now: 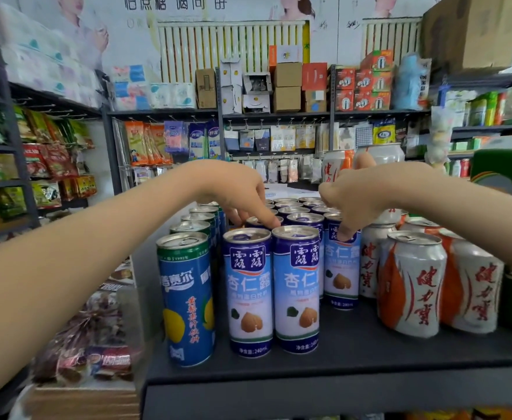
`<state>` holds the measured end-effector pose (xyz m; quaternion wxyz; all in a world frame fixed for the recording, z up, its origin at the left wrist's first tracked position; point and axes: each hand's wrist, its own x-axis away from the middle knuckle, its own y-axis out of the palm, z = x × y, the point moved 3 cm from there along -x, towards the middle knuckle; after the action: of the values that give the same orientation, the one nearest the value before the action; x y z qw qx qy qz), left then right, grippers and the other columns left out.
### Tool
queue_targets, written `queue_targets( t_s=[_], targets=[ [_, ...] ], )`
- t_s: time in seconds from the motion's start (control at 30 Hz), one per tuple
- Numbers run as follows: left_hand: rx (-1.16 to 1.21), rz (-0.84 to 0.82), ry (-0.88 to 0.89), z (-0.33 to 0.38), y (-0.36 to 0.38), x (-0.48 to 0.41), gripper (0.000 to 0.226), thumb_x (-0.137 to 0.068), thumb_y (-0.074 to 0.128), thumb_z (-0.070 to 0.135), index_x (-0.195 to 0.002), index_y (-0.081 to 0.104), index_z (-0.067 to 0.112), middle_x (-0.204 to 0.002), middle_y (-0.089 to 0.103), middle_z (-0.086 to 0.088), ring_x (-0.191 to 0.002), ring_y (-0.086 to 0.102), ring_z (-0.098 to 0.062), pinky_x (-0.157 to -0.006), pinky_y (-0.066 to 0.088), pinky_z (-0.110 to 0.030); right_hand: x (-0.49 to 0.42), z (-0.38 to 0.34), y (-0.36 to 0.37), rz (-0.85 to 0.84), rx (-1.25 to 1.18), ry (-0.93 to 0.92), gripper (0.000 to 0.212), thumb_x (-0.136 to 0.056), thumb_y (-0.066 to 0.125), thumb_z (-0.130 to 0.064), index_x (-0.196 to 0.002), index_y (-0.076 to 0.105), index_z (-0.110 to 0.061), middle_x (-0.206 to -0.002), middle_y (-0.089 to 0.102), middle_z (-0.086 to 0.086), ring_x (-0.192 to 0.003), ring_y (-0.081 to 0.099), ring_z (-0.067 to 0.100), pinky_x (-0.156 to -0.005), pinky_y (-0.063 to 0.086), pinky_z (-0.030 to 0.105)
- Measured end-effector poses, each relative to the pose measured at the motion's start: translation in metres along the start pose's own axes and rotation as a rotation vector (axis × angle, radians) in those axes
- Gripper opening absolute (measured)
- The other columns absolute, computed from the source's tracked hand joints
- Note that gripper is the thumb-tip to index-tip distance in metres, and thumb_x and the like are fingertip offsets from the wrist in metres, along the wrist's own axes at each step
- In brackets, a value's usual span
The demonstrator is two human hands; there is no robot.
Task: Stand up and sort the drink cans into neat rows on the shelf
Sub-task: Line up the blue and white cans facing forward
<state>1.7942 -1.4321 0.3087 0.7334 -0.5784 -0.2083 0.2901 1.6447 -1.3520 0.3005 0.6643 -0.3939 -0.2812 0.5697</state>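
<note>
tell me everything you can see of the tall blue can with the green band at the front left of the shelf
The slim blue metal can with a green top band has a silver pull-tab lid, yellow fruit pictures and red and white print. It stands upright, unopened, heading the leftmost row on the dark shelf, close beside a blue-and-white can. The left hand and right hand are off it.

**Operator:** Illumination status?

**Technician:** Bright, even and diffuse. The source is out of frame. Soft shadows fall on the shelf beneath the cans.

**Operator:** Glare?

**Technician:** Pale sheen on the can lids only.

**Operator:** Sharpness and geometry?

**Technician:** The front labels are legible. The hanging packets and wall poster are soft, and the lower-left corner is blurred. Wide-angle distortion bows the side rack and stretches the frame edges.
</note>
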Motion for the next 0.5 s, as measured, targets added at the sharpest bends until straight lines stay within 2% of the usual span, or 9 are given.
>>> queue_targets(
  t_s=[0.13, 0.23, 0.37, 0.5],
  targets=[
    [-0.031, 0.013, 0.018, -0.001, 0.001, 0.001, 0.042, -0.076, 0.069, 0.048, -0.098, 0.067, 0.012, -0.098, 0.067, -0.002, -0.083, 0.068, -0.015, -0.073, 0.056, -0.023, -0.002, 0.004, 0.001, 0.02, -0.062, -0.053, 0.057, -0.081, 0.06, -0.056, -0.113, 0.057, -0.01, -0.101, 0.063, 0.0, -0.1, 0.051, 0.021, -0.106, 0.011, 0.052],
    [0.006, 0.025, 0.018, -0.004, 0.0, 0.002, 0.04, -0.075, 0.072, 0.046, -0.098, 0.066, 0.013, -0.099, 0.066, -0.001, -0.085, 0.067, -0.014, -0.075, 0.056, -0.024, -0.005, 0.002, 0.002, 0.052, -0.066, -0.079, 0.055, -0.083, 0.059, -0.054, -0.115, 0.057, -0.01, -0.101, 0.064, 0.001, -0.101, 0.052, 0.023, -0.105, 0.012, 0.053],
    [0.035, 0.037, -0.001, -0.009, 0.0, 0.004, 0.041, -0.072, 0.074, 0.046, -0.096, 0.065, 0.014, -0.099, 0.067, -0.003, -0.085, 0.068, -0.017, -0.08, 0.056, -0.028, -0.004, -0.001, 0.005, 0.098, -0.046, -0.073, 0.053, -0.083, 0.057, -0.055, -0.117, 0.057, -0.013, -0.098, 0.064, -0.001, -0.104, 0.049, 0.021, -0.097, 0.016, 0.047],
    [0.045, 0.027, 0.004, -0.011, -0.002, 0.004, 0.04, -0.073, 0.075, 0.043, -0.096, 0.065, 0.011, -0.099, 0.067, -0.005, -0.083, 0.067, -0.015, -0.074, 0.056, -0.023, -0.002, -0.001, 0.004, 0.121, -0.052, -0.099, 0.05, -0.084, 0.057, -0.053, -0.124, 0.052, -0.024, -0.09, 0.06, -0.007, -0.103, 0.045, 0.018, -0.096, 0.019, 0.044]
  ],
)
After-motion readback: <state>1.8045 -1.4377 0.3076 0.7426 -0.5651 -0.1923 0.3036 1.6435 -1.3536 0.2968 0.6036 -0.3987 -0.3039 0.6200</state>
